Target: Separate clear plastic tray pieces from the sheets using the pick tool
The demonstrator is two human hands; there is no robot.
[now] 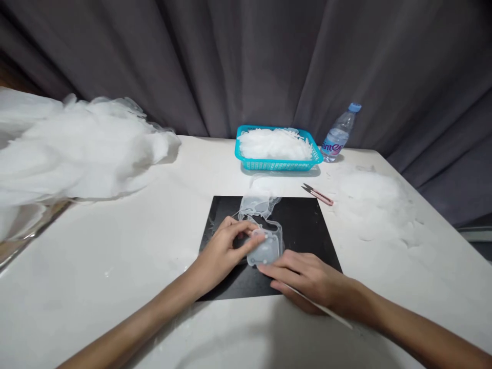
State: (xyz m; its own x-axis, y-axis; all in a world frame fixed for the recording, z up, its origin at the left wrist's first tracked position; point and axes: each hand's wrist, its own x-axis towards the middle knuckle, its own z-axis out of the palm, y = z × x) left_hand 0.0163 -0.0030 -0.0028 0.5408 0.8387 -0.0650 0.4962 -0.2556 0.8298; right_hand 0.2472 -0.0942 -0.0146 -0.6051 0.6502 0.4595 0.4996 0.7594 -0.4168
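A translucent, rounded-square plastic piece [265, 250] with small round marks at its corners is held above a black mat [303, 220]. My left hand [232, 241] is closed on its left side, the thumb lying across the top face. At the piece's lower edge are the fingertips of my right hand [307, 277], which is closed. A thin pale stick [334, 316] runs out from under that hand toward the lower right; its other end is hidden. More clear, thin-edged plastic [255, 204] trails behind the piece over the mat's back edge.
A blue basket [279, 165] full of white translucent pieces stands at the back, beside a water bottle [338, 136]. Pink-handled thread snips [318, 195] lie right of the mat. A large heap of translucent sheets [77, 148] covers the left, and a lower white pile [374, 202] the right.
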